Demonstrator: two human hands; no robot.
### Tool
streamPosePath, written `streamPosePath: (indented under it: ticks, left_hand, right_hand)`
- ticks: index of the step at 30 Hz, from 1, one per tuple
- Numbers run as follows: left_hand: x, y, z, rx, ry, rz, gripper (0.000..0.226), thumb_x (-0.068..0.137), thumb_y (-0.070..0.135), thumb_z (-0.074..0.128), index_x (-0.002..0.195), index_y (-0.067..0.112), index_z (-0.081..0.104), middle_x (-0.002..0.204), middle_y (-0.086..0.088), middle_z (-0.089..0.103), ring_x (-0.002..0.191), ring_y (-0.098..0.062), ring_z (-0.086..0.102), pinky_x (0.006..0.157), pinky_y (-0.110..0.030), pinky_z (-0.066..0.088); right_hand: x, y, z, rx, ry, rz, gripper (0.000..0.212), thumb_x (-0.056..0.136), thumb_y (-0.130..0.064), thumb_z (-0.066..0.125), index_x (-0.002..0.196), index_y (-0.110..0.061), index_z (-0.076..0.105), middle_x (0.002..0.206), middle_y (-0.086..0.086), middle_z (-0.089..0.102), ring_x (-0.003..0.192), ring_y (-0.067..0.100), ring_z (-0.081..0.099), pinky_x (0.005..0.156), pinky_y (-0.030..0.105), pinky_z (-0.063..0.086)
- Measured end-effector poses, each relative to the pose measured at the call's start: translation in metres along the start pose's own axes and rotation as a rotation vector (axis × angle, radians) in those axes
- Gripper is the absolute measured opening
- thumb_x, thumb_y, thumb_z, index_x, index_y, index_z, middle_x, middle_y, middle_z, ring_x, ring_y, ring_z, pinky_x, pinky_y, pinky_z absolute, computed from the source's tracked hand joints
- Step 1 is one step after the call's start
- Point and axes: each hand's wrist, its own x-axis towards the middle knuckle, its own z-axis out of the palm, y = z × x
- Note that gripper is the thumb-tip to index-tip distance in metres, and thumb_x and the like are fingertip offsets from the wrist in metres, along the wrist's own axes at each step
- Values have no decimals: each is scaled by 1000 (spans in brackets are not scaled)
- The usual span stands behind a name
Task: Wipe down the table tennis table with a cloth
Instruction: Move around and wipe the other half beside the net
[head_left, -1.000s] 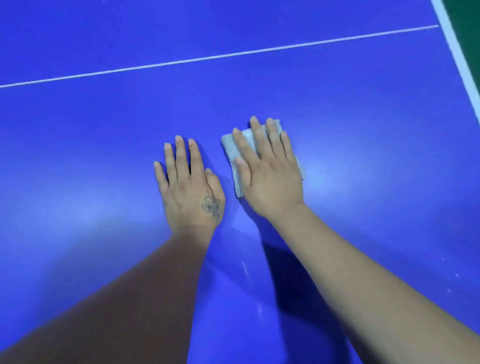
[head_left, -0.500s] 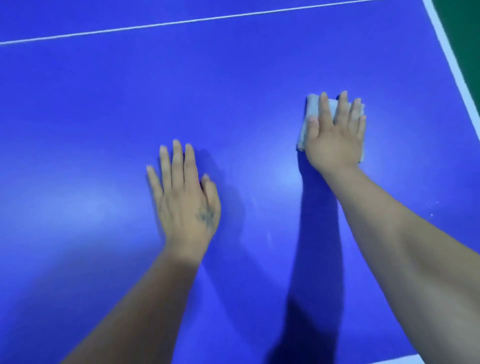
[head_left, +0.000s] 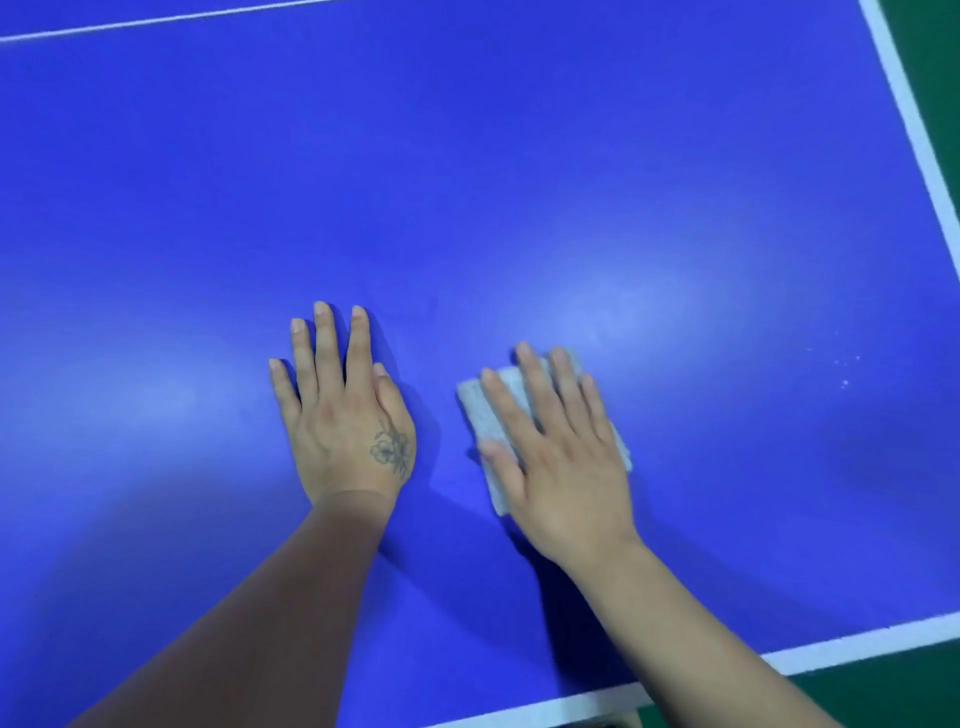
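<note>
— So, where's the cloth (head_left: 488, 415)?
— Folded, under the right hand (head_left: 558, 457), fingers straight, pressing it flat on the blue table (head_left: 519, 182).
— Left hand (head_left: 343, 415)?
— Just beside it, apart; palm flat on the table, holding nothing.

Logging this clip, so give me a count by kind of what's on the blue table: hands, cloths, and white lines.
Hands: 2, left hand and right hand
Cloths: 1, grey cloth
White lines: 3, far line, right edge line, near edge line
Total: 6
</note>
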Motion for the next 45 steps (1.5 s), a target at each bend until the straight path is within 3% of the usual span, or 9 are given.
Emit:
streamPosePath:
  ticks: [4, 8, 11, 16, 23, 30, 33, 37, 45]
  left_hand:
    - [-1, 1, -1, 9, -9, -1, 61, 109, 29, 27, 169, 21, 28, 179, -6, 17, 167, -30, 11, 133, -59, 11]
    - [0, 2, -1, 12, -4, -3, 61, 109, 30, 25, 170, 21, 27, 179, -6, 17, 167, -30, 10, 133, -58, 10]
    - [-1, 0, 0, 6, 6, -2, 61, 109, 30, 26, 170, 21, 27, 179, -6, 18, 167, -29, 11, 134, -57, 10]
    - [-1, 0, 0, 1, 4, 8, 62, 108, 32, 24, 170, 23, 27, 179, -7, 18, 166, -29, 11, 133, -58, 11]
    - [-2, 1, -3, -14, 12, 24, 63, 108, 33, 25, 169, 21, 28, 179, -8, 19, 166, -31, 12, 134, -57, 7]
    - [-4, 5, -3, 29, -36, 33, 60, 112, 28, 33, 169, 11, 26, 178, -15, 19, 165, -39, 10, 132, -64, 5]
    - [-14, 24, -6, -7, -51, 116, 58, 111, 25, 38, 165, 6, 32, 176, -15, 24, 165, -37, 10, 132, -63, 6]
    - [-37, 45, 2, -3, -69, 284, 66, 113, 43, 26, 169, 9, 24, 178, -12, 17, 166, -37, 9, 132, -62, 9]
    - [-40, 51, 10, 14, -50, 250, 69, 110, 45, 24, 169, 8, 24, 178, -12, 17, 165, -38, 8, 132, -64, 8]
  right_hand:
    - [-37, 66, -18, -80, -17, 272, 62, 112, -53, 18, 169, -29, 26, 178, 4, 11, 165, 33, 6, 130, 60, 12]
    - [8, 109, -28, -138, 19, 465, 61, 113, -46, 11, 171, -27, 16, 178, 10, 7, 164, 38, 2, 129, 65, 3]
    - [65, 100, -26, -68, 85, 460, 65, 111, -45, 10, 170, -20, 17, 178, 16, 5, 164, 38, -1, 132, 58, 3]
    - [103, 23, -7, -48, 116, 301, 66, 111, -44, 14, 170, -16, 18, 179, 2, 8, 165, 29, 2, 131, 59, 5]
    - [-58, -64, 25, 18, 15, 72, 61, 115, -41, 25, 171, -18, 16, 179, -4, 9, 166, 24, 2, 131, 56, 11]
    - [-178, 22, 13, -54, -10, 272, 62, 112, -40, 31, 170, -20, 21, 178, -5, 13, 165, 24, 10, 129, 58, 22]
    - [-162, 84, -1, -61, 19, 494, 62, 113, -41, 23, 170, -18, 19, 178, -4, 13, 165, 22, 8, 131, 56, 17]
    - [-84, 127, -14, 5, 105, 711, 67, 111, -46, 7, 171, -17, 14, 179, -3, 7, 165, 23, 0, 133, 54, 4]
    - [-16, 75, -5, -9, 145, 401, 64, 112, -44, 14, 171, -20, 16, 179, -3, 9, 165, 26, 1, 131, 56, 3]
